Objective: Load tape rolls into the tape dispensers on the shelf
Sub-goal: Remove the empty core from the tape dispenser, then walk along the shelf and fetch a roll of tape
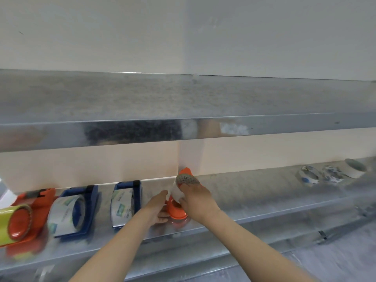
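Steel shelving runs along a pale wall (183, 37), and all the action is on the lower shelf (254, 200).

From the head view, both hands are on one job. The left hand (156, 207) cups the near side of an orange dispenser (177, 209), thumb up and fingers curled under its base to steady it. The right hand (196, 200) comes over the top, fingers wrapped round a white roll (176, 191) that sits right against the dispenser's upper part. Whether it is seated on the hub cannot be told; fingers and blur hide the joint. The roll looks pale and plain, with a grey patterned face turned up beside the right fingertips.

On progress, it looks past halfway. Just left of the left hand stands a blue dispenser (126, 202) already carrying printed tape. Further left is a second blue dispenser (75, 210), also loaded. Beyond that an orange unit (22, 222) holds a yellow-green roll.

Well off to the right of the right hand, three loose rolls (332, 174) wait on the shelf. No empty dispensers for them are in view.
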